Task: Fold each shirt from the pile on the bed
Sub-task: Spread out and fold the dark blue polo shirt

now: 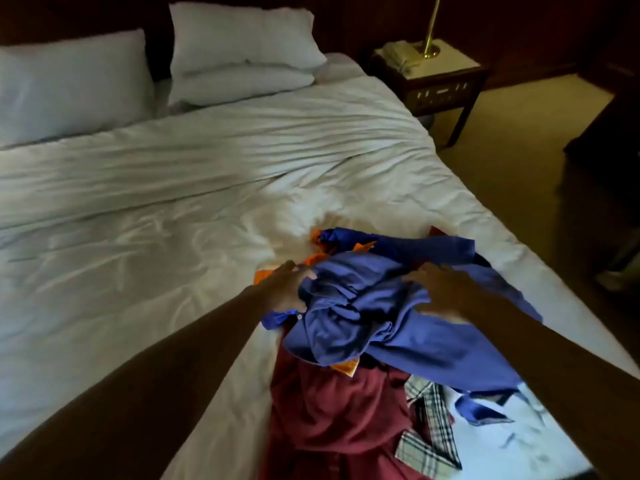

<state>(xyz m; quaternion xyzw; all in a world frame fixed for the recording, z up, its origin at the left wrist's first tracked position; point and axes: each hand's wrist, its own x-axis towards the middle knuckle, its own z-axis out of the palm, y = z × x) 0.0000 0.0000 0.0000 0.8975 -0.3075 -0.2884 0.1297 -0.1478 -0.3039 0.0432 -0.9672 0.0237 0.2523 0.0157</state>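
Observation:
A pile of shirts lies at the near right part of the bed [173, 202]. On top is a crumpled blue shirt [381, 323]. Under it are a maroon shirt [332, 410], an orange garment [346, 368] and a plaid shirt [429, 434]. My left hand [285, 287] grips the blue shirt's left edge, fingers curled into the cloth. My right hand [440, 292] lies on top of the blue shirt with fingers spread; it is blurred, and whether it grasps the cloth is unclear.
White wrinkled duvet covers the bed, with two pillows [239, 50] at the head. A wooden nightstand [440, 77] with a brass lamp [431, 32] and a telephone [398, 53] stands at the far right. Dark floor runs along the bed's right side.

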